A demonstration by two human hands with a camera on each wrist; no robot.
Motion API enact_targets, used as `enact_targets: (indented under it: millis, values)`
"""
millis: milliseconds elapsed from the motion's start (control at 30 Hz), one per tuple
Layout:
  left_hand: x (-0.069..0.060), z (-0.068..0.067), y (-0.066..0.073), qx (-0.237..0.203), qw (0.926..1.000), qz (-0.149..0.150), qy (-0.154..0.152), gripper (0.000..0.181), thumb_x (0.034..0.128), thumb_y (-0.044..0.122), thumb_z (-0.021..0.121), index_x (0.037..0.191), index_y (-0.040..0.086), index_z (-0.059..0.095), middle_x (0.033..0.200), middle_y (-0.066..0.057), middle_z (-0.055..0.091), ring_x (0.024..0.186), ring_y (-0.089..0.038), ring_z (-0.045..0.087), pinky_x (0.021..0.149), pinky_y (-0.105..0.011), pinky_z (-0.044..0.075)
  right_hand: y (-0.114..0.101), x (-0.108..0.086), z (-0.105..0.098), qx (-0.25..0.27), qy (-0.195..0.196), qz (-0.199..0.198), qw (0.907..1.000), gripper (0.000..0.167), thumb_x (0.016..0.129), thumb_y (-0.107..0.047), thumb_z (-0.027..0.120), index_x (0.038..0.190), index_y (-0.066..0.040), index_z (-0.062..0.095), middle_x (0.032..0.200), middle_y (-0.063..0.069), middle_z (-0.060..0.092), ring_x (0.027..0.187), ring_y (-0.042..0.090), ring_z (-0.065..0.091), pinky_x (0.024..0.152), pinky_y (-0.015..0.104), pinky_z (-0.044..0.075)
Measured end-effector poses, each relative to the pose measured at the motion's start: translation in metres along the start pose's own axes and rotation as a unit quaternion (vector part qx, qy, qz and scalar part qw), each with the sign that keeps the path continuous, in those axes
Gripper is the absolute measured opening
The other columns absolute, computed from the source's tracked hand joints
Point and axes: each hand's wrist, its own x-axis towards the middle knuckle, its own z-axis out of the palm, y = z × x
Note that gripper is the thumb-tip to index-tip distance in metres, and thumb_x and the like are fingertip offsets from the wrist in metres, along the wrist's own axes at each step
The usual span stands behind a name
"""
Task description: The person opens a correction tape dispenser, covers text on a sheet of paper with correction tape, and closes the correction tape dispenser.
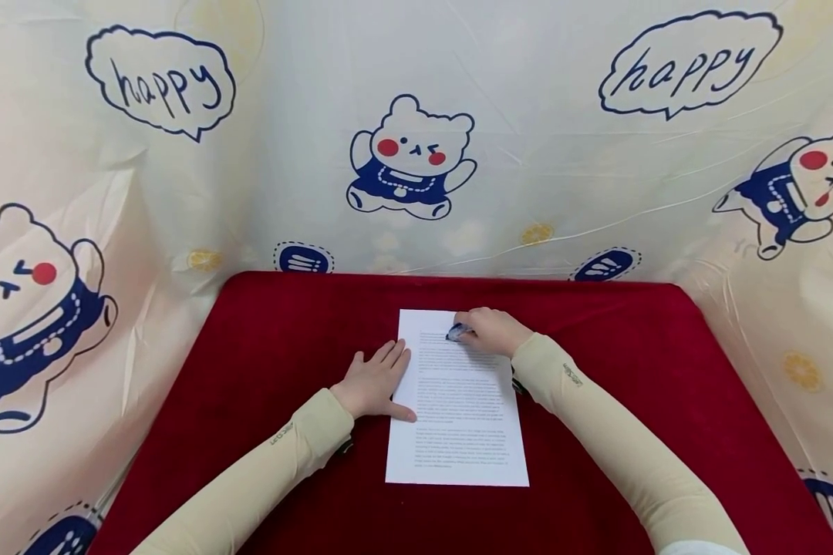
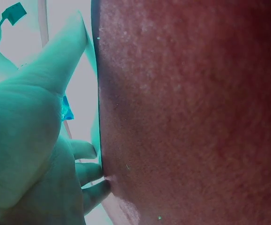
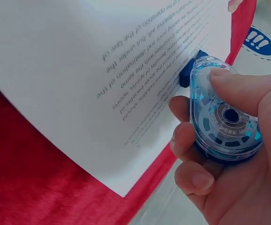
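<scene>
Sheet of white paper (image 1: 463, 416), printed with dense paragraphs of small dark text, lying on a red-covered desk (image 1: 618, 362). Over the sheet's uppermost lines of text is a correction-tape dispenser (image 3: 215, 123): a rounded, see-through plastic case with a bluish tint, narrowing toward a dark blue tip (image 3: 186, 74). Through the case show a round reel with a dark hub and a ring of dark segments. The tip is at the sheet's printed face; whether it touches cannot be told. A person's right hand (image 1: 494, 332), at the sheet's upper right, grips the dispenser, thumb on its face and fingers curled beneath. The left hand (image 1: 373, 383) rests at the sheet's left edge, fingers straight and thumb spread apart from them. Beyond the sheet hangs a pale curtain (image 1: 541, 139) printed with cartoon bears.
</scene>
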Motion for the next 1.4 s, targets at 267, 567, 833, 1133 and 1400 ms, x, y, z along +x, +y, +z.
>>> enact_targets:
  millis: [267, 567, 833, 1133, 1400]
  values:
    - [0.001, 0.001, -0.001, -0.004, 1.0000, 0.002, 0.002, 0.121, 0.0782, 0.074, 0.077, 0.163, 0.002, 0.030, 0.172, -0.016, 0.022, 0.158, -0.035, 0.022, 0.111, -0.071, 0.033, -0.006, 0.006, -0.005, -0.016, -0.001, 0.008, 0.9998, 0.022, 0.100, -0.021, 0.071, 0.120, -0.012, 0.071, 0.107, 0.004, 0.074, 0.083, 0.018, 0.061, 0.087, 0.036, 0.058]
    - [0.002, 0.002, -0.001, -0.001, 1.0000, -0.003, -0.001, 0.121, 0.0777, 0.074, 0.077, 0.163, 0.003, 0.030, 0.172, -0.015, 0.022, 0.158, -0.034, 0.023, 0.112, -0.070, 0.033, -0.006, 0.010, -0.007, -0.026, -0.012, 0.011, 0.9995, 0.018, 0.100, -0.019, 0.071, 0.116, -0.013, 0.072, 0.100, 0.002, 0.071, 0.080, 0.018, 0.059, 0.078, 0.033, 0.055]
    - [0.002, -0.001, 0.000, -0.002, 0.9999, -0.008, -0.007, 0.121, 0.0773, 0.074, 0.078, 0.163, 0.003, 0.030, 0.172, -0.016, 0.023, 0.157, -0.034, 0.023, 0.111, -0.071, 0.033, -0.002, 0.009, -0.007, -0.022, -0.026, 0.024, 0.9991, 0.022, 0.101, -0.018, 0.069, 0.122, -0.013, 0.072, 0.104, 0.003, 0.072, 0.082, 0.018, 0.059, 0.075, 0.032, 0.053]
    - [0.003, 0.001, 0.001, -0.001, 0.9999, -0.010, -0.005, 0.121, 0.0770, 0.074, 0.078, 0.164, 0.004, 0.029, 0.172, -0.015, 0.022, 0.157, -0.034, 0.023, 0.111, -0.071, 0.032, 0.000, 0.002, -0.010, -0.006, -0.028, 0.024, 0.9993, 0.019, 0.100, -0.015, 0.069, 0.118, -0.013, 0.072, 0.101, 0.002, 0.071, 0.080, 0.018, 0.058, 0.070, 0.031, 0.050]
    - [0.002, -0.001, 0.002, -0.005, 0.9999, -0.011, -0.006, 0.121, 0.0768, 0.072, 0.079, 0.163, 0.003, 0.031, 0.171, -0.016, 0.024, 0.157, -0.035, 0.024, 0.111, -0.071, 0.033, 0.007, -0.001, -0.008, -0.004, -0.022, 0.022, 0.9995, 0.016, 0.100, -0.016, 0.070, 0.115, -0.014, 0.073, 0.096, 0.001, 0.068, 0.080, 0.018, 0.058, 0.068, 0.030, 0.049]
